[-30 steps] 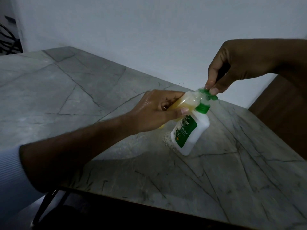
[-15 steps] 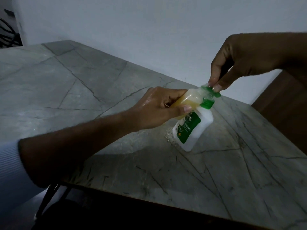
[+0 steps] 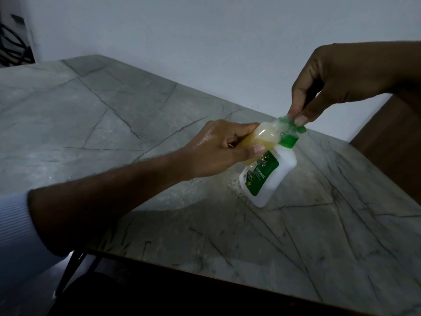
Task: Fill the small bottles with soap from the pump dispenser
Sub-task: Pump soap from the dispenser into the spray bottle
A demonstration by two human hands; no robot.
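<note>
Left hand [image 3: 216, 149]: fingers curled round the small bottle [image 3: 262, 139], tilted at the nozzle
Right hand [image 3: 337, 78]: fingertips pinching the pump head [image 3: 292, 125]
Dispenser [image 3: 268, 176]: standing on the table [image 3: 114, 124]; wet patch beside it

The right hand [image 3: 337, 83] is pressing the green pump head [image 3: 290, 125] lower now, and foam is bubbling up around it under those fingertips. The small bottle [image 3: 264, 139] in the left hand [image 3: 218, 149] is showing more yellow soap than before.
</note>
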